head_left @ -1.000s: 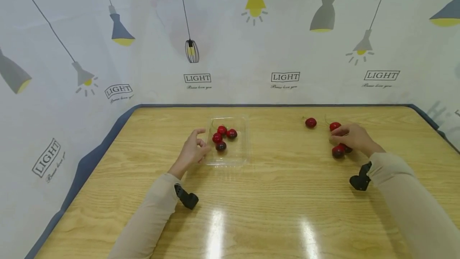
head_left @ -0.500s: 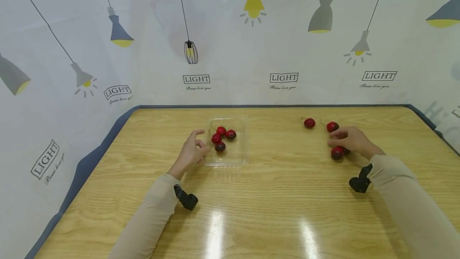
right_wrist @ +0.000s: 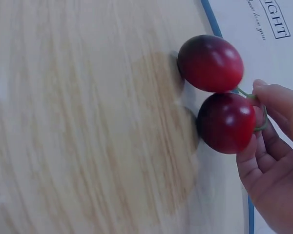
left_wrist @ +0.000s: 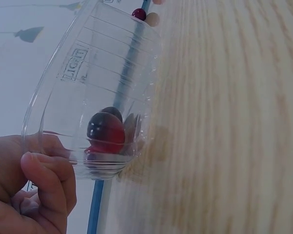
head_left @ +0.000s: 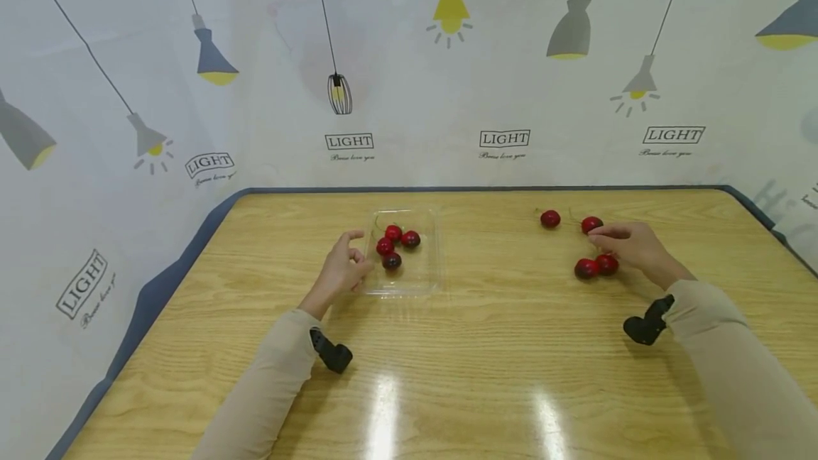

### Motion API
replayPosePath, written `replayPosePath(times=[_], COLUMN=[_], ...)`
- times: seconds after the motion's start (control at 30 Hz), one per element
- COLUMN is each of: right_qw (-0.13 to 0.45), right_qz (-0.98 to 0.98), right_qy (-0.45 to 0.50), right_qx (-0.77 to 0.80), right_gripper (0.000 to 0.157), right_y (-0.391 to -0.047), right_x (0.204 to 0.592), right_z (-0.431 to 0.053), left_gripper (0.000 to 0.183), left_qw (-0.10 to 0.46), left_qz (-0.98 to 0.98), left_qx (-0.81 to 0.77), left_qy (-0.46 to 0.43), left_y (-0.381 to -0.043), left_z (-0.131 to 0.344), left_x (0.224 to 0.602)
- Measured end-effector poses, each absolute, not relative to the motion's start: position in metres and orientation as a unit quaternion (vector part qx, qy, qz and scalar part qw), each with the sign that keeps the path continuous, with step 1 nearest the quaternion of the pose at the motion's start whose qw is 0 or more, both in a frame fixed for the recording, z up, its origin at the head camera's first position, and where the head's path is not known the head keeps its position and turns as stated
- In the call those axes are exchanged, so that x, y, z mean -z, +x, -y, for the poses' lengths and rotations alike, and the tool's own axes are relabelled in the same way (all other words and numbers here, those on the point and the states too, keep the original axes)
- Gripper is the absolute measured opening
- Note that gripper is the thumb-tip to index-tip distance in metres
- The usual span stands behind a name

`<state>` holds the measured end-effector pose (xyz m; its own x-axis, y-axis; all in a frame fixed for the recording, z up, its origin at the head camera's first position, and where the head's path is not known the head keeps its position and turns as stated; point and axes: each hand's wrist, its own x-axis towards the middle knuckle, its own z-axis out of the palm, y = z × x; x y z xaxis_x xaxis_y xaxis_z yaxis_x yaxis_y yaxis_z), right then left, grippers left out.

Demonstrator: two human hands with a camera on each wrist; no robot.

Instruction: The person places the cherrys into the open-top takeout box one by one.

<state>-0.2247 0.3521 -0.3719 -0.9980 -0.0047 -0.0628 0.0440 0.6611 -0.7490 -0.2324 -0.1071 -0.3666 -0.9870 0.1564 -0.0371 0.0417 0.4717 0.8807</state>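
Observation:
My left hand point(head_left: 340, 266) pinches the left rim of a clear plastic box point(left_wrist: 95, 80), which stands on the table. Inside it lie several dark red cherries point(head_left: 411, 238), some with green stems. On the right, my right hand point(head_left: 634, 248) holds the green stems point(right_wrist: 264, 119) of a joined pair between thumb and fingers. The pair's two fruits, a left cherry point(head_left: 586, 268) and a right cherry point(head_left: 607, 264), hang side by side at table level; whether they touch the wood I cannot tell. Behind the fingertips is another cherry point(head_left: 591, 224), close to the hand.
One more cherry point(head_left: 550, 218) lies farther back, left of the right hand. The wooden table point(head_left: 498, 318) spans between box and right hand. A pale wall covering point(head_left: 409, 91) printed with lamps rises behind the table's blue edge.
The right hand has shifted its fingers onto the stems, and the pair of cherries has moved slightly left and come out from under the hand. The left hand and box stay put.

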Motion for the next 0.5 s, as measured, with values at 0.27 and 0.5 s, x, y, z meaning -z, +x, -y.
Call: replayPosePath(times=[0.27,0.5], right_qw=[0.028,0.045], right_qz=[-0.875,-0.877], right_qy=[0.017,0.012], right_qx=[0.483,0.478], right_gripper=[0.050,0.054], right_y=[-0.221,-0.219], right_x=[0.367,0.361], right_z=[-0.353,-0.350], left_gripper=[0.061,0.061], left_qw=[0.060,0.059], left_qz=[-0.858,-0.859], left_qx=[-0.508,-0.506], left_qy=[0.053,0.055], left_y=[-0.233,-0.233], left_z=[0.109,0.108], left_x=[0.368,0.366])
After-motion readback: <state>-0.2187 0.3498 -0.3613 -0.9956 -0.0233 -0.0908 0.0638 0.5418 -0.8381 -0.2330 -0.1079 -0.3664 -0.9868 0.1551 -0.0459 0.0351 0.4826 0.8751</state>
